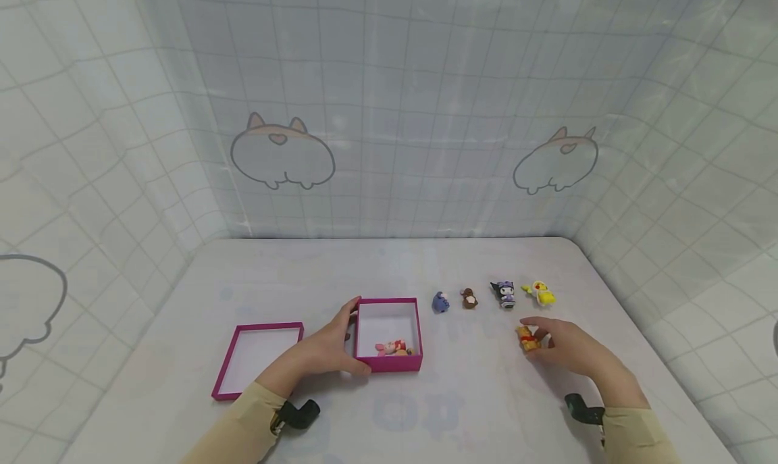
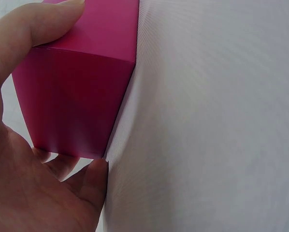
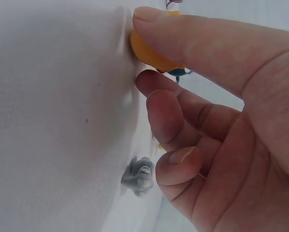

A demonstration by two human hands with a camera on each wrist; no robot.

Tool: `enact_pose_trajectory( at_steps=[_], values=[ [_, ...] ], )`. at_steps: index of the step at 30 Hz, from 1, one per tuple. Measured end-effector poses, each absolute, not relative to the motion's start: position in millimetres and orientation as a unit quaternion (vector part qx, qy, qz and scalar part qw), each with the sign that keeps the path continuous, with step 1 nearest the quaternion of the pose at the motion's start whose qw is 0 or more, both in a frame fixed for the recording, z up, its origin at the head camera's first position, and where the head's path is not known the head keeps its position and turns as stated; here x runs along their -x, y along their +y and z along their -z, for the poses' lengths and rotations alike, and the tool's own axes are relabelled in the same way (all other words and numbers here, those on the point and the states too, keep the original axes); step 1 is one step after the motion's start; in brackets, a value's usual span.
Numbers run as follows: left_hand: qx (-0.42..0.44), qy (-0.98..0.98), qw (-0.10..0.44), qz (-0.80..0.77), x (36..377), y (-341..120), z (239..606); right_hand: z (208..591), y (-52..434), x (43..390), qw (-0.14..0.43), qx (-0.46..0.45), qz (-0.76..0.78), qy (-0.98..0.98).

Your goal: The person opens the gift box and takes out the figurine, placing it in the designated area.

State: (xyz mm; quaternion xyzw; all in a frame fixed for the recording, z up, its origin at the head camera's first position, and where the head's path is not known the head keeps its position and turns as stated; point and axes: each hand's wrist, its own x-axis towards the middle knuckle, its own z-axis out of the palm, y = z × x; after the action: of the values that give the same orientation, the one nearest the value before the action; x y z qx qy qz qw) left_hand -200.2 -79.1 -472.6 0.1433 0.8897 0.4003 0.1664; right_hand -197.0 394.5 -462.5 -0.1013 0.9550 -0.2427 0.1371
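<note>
My left hand (image 1: 331,346) grips the left side of an open magenta box (image 1: 396,364), thumb at its front wall and fingers at the back corner. In the left wrist view the thumb lies against the box (image 2: 77,101). Inside the box lies a pink piglet figurine (image 1: 392,348) with a yellowish one beside it, partly hidden by the front wall. My right hand (image 1: 568,346) pinches a yellow-orange bear figurine (image 1: 527,339) in a red shirt between thumb and index finger, low at the table. In the right wrist view the thumb covers part of the bear (image 3: 151,53).
Left of the box lies the magenta-rimmed lid (image 1: 267,327), inside up. Behind stand a blue figurine (image 1: 440,302), a brown one (image 1: 469,298), a purple-black one (image 1: 504,294) and a yellow one (image 1: 541,293). A grey figurine (image 3: 138,176) shows below the fingers in the right wrist view.
</note>
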Motion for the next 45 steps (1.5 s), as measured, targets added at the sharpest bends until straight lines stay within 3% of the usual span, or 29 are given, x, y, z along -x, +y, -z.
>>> enact_pose_trajectory(
  at_steps=[15, 29, 38, 45],
  values=[
    [-0.151, 0.889, 0.161, -0.402, 200, -80, 473, 454, 394, 196, 0.126, 0.107, 0.232, 0.959],
    [-0.152, 0.888, 0.161, -0.403, 202, -82, 477, 425, 373, 200, 0.049, 0.173, 0.219, 0.959],
    [-0.147, 0.888, 0.164, -0.403, 203, -81, 481, 414, 347, 203, 0.047, 0.203, 0.226, 0.952],
    [-0.145, 0.889, 0.164, -0.401, 204, -81, 482, 408, 324, 208, 0.007, 0.268, 0.224, 0.937]
  ],
)
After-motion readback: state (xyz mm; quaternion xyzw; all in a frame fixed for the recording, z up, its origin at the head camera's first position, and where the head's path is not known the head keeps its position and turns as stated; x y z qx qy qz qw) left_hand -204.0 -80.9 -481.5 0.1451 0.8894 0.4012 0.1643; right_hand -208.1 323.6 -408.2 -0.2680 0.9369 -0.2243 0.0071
